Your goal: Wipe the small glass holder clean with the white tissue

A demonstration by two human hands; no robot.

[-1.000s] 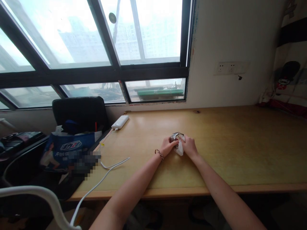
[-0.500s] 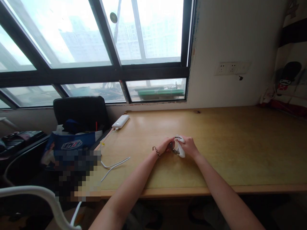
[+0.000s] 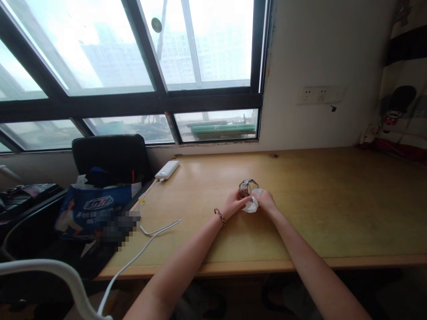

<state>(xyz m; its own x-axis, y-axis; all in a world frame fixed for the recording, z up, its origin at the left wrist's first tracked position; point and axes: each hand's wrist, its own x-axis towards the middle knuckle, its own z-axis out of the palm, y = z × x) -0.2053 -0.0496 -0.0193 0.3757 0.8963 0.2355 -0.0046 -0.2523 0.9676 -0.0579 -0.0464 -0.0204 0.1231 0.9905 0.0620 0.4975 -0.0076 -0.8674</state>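
Note:
Above the middle of the wooden table (image 3: 320, 200), my left hand (image 3: 234, 205) grips a ring-shaped metal object (image 3: 245, 187), dark and silvery with an open middle. My right hand (image 3: 266, 201) has its fingers closed on a crumpled white tissue (image 3: 251, 205), which lies against the near right side of the metal object. The two hands are close together, and the left thumb reaches to the tissue. A chain bracelet (image 3: 219, 216) circles my left wrist.
A white power bank (image 3: 167, 170) lies at the table's left edge with a white cable (image 3: 156, 232). Left of the table, a blue bag (image 3: 96, 204) rests on a black chair (image 3: 111, 153). Window and wall stand behind; a curtain (image 3: 405, 89) hangs at the right.
The metal object has turned and now shows above the hands, farther from me. The tissue has moved from its right side to its near side, bunched between the hands.

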